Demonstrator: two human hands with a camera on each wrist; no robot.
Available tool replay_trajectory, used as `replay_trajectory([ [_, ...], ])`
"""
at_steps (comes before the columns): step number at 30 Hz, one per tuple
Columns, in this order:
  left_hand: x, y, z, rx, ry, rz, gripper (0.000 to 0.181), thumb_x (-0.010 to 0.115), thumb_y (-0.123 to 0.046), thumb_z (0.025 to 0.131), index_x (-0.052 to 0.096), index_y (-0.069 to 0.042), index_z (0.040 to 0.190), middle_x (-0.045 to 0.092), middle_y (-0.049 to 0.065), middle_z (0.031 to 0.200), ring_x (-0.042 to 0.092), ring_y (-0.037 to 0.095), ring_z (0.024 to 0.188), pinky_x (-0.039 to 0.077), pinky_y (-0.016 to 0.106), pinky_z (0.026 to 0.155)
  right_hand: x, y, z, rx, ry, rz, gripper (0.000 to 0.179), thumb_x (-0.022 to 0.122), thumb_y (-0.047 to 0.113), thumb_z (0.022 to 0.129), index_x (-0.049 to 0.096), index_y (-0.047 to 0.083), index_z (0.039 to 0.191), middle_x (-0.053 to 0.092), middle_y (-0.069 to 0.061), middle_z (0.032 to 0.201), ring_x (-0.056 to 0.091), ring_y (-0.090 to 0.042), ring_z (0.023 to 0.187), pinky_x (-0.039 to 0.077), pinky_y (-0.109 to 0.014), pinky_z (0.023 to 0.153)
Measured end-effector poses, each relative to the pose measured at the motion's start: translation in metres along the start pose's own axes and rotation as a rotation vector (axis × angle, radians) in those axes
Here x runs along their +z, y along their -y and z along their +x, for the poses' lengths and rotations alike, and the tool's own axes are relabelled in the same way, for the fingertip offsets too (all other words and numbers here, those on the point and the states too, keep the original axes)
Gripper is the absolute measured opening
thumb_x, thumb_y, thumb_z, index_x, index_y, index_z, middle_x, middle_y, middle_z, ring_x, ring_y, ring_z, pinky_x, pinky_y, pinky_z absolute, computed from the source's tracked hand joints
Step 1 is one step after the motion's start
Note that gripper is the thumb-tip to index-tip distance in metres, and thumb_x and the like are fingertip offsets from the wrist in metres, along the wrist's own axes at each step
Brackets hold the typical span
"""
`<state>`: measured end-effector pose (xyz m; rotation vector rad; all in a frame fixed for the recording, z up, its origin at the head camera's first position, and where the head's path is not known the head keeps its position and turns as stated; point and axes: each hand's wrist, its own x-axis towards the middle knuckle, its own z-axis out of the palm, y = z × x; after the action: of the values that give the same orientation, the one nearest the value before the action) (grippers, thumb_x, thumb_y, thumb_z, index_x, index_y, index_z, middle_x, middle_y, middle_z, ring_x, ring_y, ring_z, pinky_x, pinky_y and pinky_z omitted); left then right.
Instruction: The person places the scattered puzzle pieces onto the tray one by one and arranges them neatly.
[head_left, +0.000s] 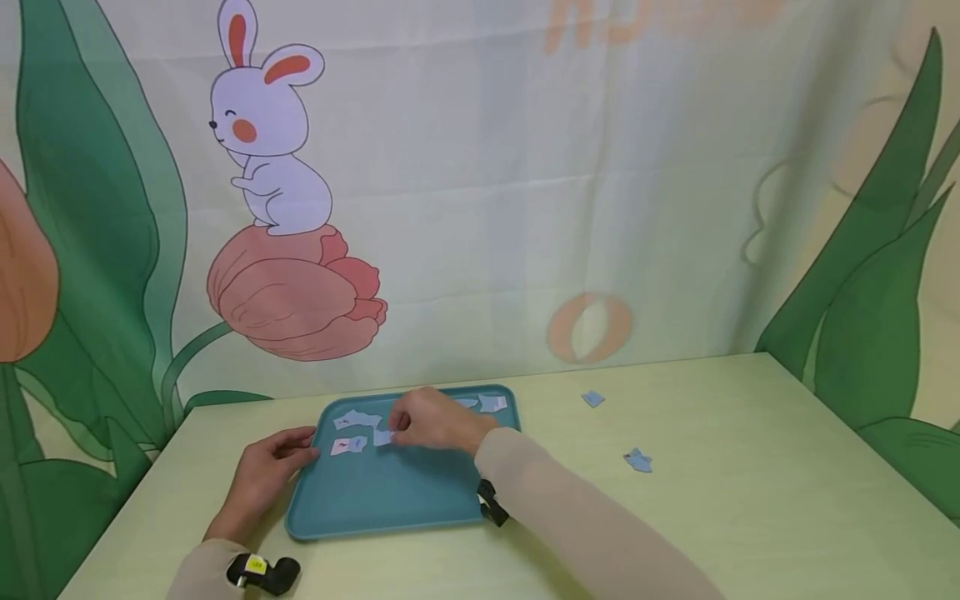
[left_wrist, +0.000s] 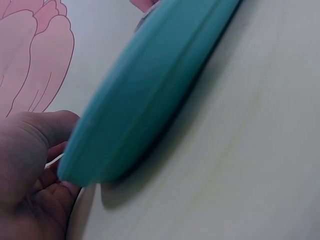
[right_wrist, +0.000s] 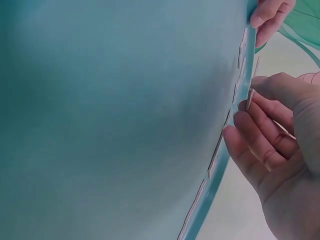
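A teal tray (head_left: 375,500) lies on the table with several pale blue, irregular puzzle pieces in its far half. My left hand (head_left: 262,479) grips the tray's left rim; in the left wrist view the thumb is on the edge and the fingers curl beside it. Over the tray's far middle, my right hand (head_left: 438,421) pinches a small puzzle piece (right_wrist: 250,97) between thumb and fingertips. To its left lie a curved piece (head_left: 357,419) and a piece with a pinkish part (head_left: 348,445). Another piece (head_left: 492,403) sits in the far right corner, partly beyond the right hand.
Two loose puzzle pieces lie on the pale green table right of the tray, one farther back (head_left: 593,399) and one nearer (head_left: 638,460). A printed curtain (head_left: 465,208) with a rabbit and flowers hangs behind the table's far edge.
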<state>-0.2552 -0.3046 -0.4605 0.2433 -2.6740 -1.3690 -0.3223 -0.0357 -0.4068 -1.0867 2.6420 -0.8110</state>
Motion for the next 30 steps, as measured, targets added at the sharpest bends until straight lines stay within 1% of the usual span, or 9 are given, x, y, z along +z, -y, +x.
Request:
replay_trajectory([
  [4,0.000,0.000,0.000,0.006,0.000,0.002,0.043,0.068,-0.009,0.104,0.060,0.007,0.143,0.066,0.026,0.128,0.063,0.038,0.116,0.058,0.023,0.087,0.002,0.000,0.003,0.008,0.005,-0.030,0.011,0.079,0.017,0.098,0.080,0.010,0.107,0.071,0.006,0.095,0.061,-0.007,0.085,0.053,-0.017,0.079],
  [7,-0.001,0.000,0.001,0.007,-0.002,0.000,0.043,0.068,-0.008,0.104,0.060,0.007,0.143,0.066,0.026,0.128,0.063,0.038,0.116,0.058,0.026,0.088,0.003,0.000,0.005,0.011,0.003,-0.054,0.010,0.079,0.016,0.097,0.080,0.010,0.105,0.071,0.006,0.095,0.061,-0.007,0.084,0.053,-0.018,0.079],
  [10,-0.001,-0.001,0.001,0.003,0.000,-0.003,0.043,0.068,-0.008,0.104,0.060,0.007,0.144,0.066,0.026,0.128,0.063,0.038,0.116,0.059,0.027,0.089,0.004,0.000,0.006,0.019,0.008,-0.086,0.009,0.079,0.016,0.098,0.080,0.010,0.104,0.071,0.006,0.094,0.061,-0.007,0.083,0.053,-0.018,0.078],
  [16,-0.001,-0.002,0.001,-0.001,0.010,-0.013,0.044,0.068,-0.009,0.104,0.060,0.007,0.144,0.066,0.025,0.130,0.062,0.037,0.117,0.057,0.026,0.089,0.007,0.002,0.010,0.048,0.011,-0.117,0.008,0.078,0.016,0.098,0.080,0.010,0.104,0.071,0.004,0.093,0.060,-0.009,0.081,0.053,-0.020,0.078],
  [21,-0.001,-0.002,0.001,-0.007,0.010,-0.015,0.044,0.068,-0.009,0.104,0.060,0.006,0.144,0.066,0.025,0.130,0.062,0.037,0.117,0.057,0.025,0.089,0.008,0.005,0.012,0.053,0.008,-0.152,0.010,0.078,0.017,0.099,0.080,0.010,0.105,0.071,0.004,0.093,0.059,-0.010,0.081,0.053,-0.020,0.078],
  [28,0.000,0.000,0.001,-0.011,0.008,-0.009,0.044,0.068,-0.009,0.104,0.059,0.006,0.145,0.065,0.025,0.131,0.062,0.038,0.119,0.058,0.028,0.091,0.010,0.007,0.013,0.050,0.017,-0.165,0.008,0.077,0.016,0.099,0.080,0.010,0.104,0.069,0.004,0.091,0.059,-0.011,0.081,0.052,-0.021,0.076],
  [30,0.000,0.000,0.001,-0.009,0.008,-0.008,0.044,0.068,-0.009,0.104,0.059,0.006,0.145,0.066,0.025,0.131,0.062,0.038,0.119,0.058,0.026,0.090,0.011,0.006,0.013,0.047,0.018,-0.169,0.007,0.077,0.015,0.099,0.080,0.010,0.103,0.069,0.004,0.091,0.059,-0.011,0.081,0.052,-0.021,0.075],
])
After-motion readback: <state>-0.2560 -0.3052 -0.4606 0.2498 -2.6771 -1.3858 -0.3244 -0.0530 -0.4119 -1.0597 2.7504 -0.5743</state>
